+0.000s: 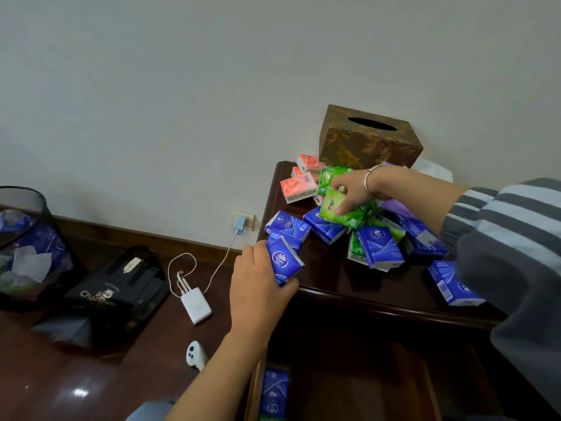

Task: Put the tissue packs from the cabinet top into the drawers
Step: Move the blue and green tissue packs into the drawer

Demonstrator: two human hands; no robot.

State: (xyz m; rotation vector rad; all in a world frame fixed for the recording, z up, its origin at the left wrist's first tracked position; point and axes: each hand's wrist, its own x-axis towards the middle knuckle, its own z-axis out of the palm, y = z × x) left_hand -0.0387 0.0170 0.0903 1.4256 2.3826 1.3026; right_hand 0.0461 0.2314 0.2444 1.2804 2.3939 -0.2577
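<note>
Open drawer (252, 396) holds stored packs (274, 390). Left hand (258, 290) grips blue pack (283, 260) at the cabinet top (349, 279) edge. Right hand (353, 191) pinches green pack (331, 208).

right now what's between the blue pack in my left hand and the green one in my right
Loose blue packs lying on the cabinet top, as the head view shows.

The bin (21, 238) is sliced off by the left edge. Down low, the open drawer (349, 396) runs out past the bottom edge, and the blue pack (274, 390) inside is dim and blurred. The striped sleeve (501, 238) covers the right end of the cabinet top (334, 268) and part of a second blue pack (452, 284). A purple pack (393, 206) sits mostly hidden behind the forearm (425, 202). The lettering on the bag (100, 296) is too smudged to read whole.
</note>
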